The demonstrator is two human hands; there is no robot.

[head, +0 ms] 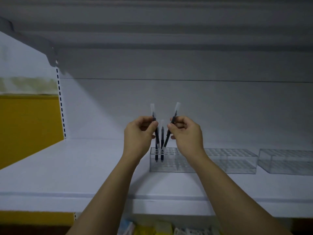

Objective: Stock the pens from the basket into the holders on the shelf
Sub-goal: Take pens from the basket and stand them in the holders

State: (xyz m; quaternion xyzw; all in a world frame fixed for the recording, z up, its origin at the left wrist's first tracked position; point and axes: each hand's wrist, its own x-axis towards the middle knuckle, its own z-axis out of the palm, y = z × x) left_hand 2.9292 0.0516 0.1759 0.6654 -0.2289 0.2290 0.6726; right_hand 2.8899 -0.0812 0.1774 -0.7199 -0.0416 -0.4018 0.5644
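1. Left hand (138,133) is pinching a black pen (157,136), clear cap up, nearly upright.
2. Right hand (186,131) pinches a second black pen (175,114). It's tilted, with its lower end at the top of the clear pen holder (171,165).
3. A third pen (162,134) stands in that holder, between the two.
4. Two more clear holders (237,161) sit to the right on the white shelf (67,167).
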